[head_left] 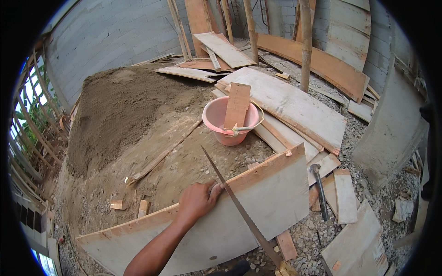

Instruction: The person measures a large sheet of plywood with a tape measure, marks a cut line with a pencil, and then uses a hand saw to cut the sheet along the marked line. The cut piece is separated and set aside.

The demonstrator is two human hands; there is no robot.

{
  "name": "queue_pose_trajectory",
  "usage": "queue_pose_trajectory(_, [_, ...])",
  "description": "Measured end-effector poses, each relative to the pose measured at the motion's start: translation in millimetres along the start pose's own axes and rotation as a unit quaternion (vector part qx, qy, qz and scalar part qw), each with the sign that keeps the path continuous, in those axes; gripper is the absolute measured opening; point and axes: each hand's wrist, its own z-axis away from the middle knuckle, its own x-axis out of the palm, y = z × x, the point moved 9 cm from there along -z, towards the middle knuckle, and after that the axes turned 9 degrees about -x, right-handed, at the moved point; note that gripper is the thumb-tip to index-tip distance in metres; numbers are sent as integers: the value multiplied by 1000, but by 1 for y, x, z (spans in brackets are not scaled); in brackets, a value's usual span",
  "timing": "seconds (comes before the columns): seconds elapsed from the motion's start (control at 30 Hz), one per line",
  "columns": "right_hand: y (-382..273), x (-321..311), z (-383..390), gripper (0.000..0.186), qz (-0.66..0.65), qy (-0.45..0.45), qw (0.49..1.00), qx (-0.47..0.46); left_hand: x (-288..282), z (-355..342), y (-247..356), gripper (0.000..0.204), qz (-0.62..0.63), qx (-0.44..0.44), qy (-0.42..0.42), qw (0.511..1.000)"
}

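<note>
A long plywood panel (271, 184) with a wooden batten along its upper edge stands tilted in front of me. My left hand (198, 200) grips that edge near its middle, the thumb beside the saw blade. The handsaw (246, 216) lies across the edge just right of the thumb, its narrow tip pointing up and away. Its wooden handle (286, 269) is cut off by the lower rim of the view, and my right hand does not show.
Beyond the panel, a pink bucket (214, 115) holds a short board (237, 103). A sand heap (124, 115) rises at the left. Stacked panels (294, 106), a hammer (318, 188) and offcuts (345, 195) lie on gravel at the right. Bamboo poles (305, 50) stand behind.
</note>
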Motion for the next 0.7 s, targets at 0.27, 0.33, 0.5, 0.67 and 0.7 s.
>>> queue_pose_trajectory(0.27, [2,6,40,36,-109,151,982,32,-4,16,14,50,-19,-46,36,998])
queue_pose_trajectory(0.33, [-4,3,39,36,-102,146,983,42,-1,21,16,51,-42,-61,37,997])
queue_pose_trajectory(0.5, [-18,-6,33,36,-120,136,983,-27,-3,34,24,48,-30,-54,78,995])
queue_pose_trajectory(0.67, [-12,-9,36,26,-128,139,982,-27,-1,36,27,44,-69,-44,92,992])
queue_pose_trajectory(0.7, [-13,-11,36,24,-118,148,981,-37,-1,35,26,41,-79,-45,96,991])
